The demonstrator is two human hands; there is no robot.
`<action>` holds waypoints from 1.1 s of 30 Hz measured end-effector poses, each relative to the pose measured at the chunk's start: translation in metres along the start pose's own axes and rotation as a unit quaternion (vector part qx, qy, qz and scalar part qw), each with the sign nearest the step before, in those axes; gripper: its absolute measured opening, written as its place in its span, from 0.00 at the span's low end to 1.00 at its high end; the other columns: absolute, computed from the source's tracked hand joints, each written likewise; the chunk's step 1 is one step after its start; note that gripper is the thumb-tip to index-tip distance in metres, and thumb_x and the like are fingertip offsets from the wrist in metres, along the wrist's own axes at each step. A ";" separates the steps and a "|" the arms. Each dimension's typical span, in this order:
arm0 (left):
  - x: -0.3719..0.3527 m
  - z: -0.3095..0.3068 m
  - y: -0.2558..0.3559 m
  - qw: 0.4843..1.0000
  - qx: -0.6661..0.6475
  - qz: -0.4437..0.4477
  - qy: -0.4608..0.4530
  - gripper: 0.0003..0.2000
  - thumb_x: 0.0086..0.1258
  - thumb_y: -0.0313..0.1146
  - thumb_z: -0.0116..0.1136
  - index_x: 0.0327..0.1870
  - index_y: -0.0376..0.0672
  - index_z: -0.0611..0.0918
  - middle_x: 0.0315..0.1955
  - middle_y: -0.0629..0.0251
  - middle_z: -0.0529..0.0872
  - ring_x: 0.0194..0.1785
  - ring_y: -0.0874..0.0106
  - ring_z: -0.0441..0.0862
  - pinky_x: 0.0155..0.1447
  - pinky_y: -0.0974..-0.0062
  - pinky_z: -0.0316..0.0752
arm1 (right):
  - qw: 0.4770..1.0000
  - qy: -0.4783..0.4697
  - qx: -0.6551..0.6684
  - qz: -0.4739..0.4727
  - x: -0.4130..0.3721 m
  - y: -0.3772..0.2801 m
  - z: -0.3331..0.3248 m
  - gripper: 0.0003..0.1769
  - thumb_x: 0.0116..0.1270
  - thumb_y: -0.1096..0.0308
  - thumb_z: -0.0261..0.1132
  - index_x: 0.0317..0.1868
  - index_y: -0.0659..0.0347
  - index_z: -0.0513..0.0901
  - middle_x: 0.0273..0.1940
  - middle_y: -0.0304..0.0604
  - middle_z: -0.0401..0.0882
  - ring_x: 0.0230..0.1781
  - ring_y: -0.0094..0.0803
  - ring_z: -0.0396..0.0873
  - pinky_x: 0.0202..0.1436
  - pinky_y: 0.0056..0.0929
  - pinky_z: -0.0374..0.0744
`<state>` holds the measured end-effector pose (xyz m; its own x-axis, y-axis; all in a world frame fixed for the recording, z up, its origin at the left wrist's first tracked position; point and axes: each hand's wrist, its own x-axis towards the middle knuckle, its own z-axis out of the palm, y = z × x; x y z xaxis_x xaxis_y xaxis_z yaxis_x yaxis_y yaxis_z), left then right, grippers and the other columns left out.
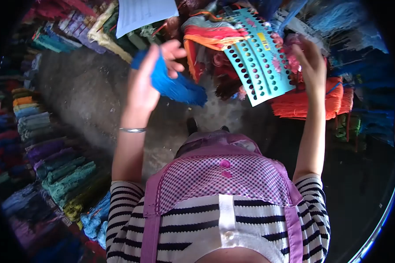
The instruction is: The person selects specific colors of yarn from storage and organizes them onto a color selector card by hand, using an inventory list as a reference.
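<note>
A striped shirt (188,230) and a purple checked apron (197,177) are seen from above at the bottom of the frame, with both forearms stretched upward. Left of centre, a bundle of blue thread (180,90) is held in the left hand (140,94), above a silver bracelet (133,130); it is grasped under the thumb, the other fingers loosely curved, and its loose end hangs toward the middle. At upper right, the fingers of the right hand (316,65) are bent beside pink thread (292,59); whether any is gripped cannot be told through the blur. Good handling would probably call for the blue bundle to be pinched firmly at its gathered part, its strands kept together and clear of the neighbouring colours, without being squeezed out of line. Bright orange bundles (309,103) are stacked below the right hand. Between the hands, slightly farther off, a turquoise card (281,87) is tilted, with rows of round holes; orange and red thread (215,37) lies against its upper left side and seems to be attached there. No walled container can be made out, the holed card being the nearest thing to a holder. A grey floor (92,87) is bordered on the left by rows of coloured bundles (70,175). Farthest off, a printed white sheet (147,15) is seen at the top, and pale blue bundles (333,24) are heaped at upper right.
</note>
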<state>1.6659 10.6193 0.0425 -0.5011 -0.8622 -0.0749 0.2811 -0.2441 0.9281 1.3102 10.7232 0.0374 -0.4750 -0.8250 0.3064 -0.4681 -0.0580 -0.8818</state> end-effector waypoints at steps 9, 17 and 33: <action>-0.016 -0.045 0.035 0.902 -0.419 0.068 -0.086 0.31 0.78 0.47 0.35 0.69 0.27 0.53 0.69 0.41 0.56 0.72 0.52 0.56 0.76 0.55 0.50 | 0.995 0.012 0.017 -0.098 -0.052 -0.074 0.041 0.10 0.68 0.76 0.61 0.49 0.67 0.79 0.43 0.39 0.81 0.43 0.20 0.76 0.51 0.17 0.72; -0.033 -0.008 0.010 0.976 -0.212 0.046 -0.008 0.34 0.77 0.55 0.27 0.70 0.32 0.57 0.69 0.48 0.61 0.73 0.56 0.57 0.75 0.58 0.51 | 0.956 -0.243 0.164 -0.034 -0.080 -0.108 0.118 0.10 0.67 0.75 0.62 0.48 0.66 0.80 0.42 0.39 0.81 0.42 0.22 0.77 0.49 0.20 0.74; -0.045 0.038 0.011 0.992 0.038 0.082 -0.092 0.31 0.79 0.51 0.25 0.62 0.31 0.72 0.63 0.55 0.72 0.67 0.66 0.69 0.72 0.68 0.58 | 0.899 -0.325 0.285 0.074 -0.078 -0.112 0.140 0.12 0.69 0.67 0.63 0.47 0.66 0.80 0.40 0.35 0.81 0.42 0.19 0.75 0.49 0.21 0.74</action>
<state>1.6604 10.6726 0.0705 -0.5962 -0.7906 0.1397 0.3122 -0.0680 0.9476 1.5044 10.7155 0.0617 0.1222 -0.9907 0.0602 0.1093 -0.0468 -0.9929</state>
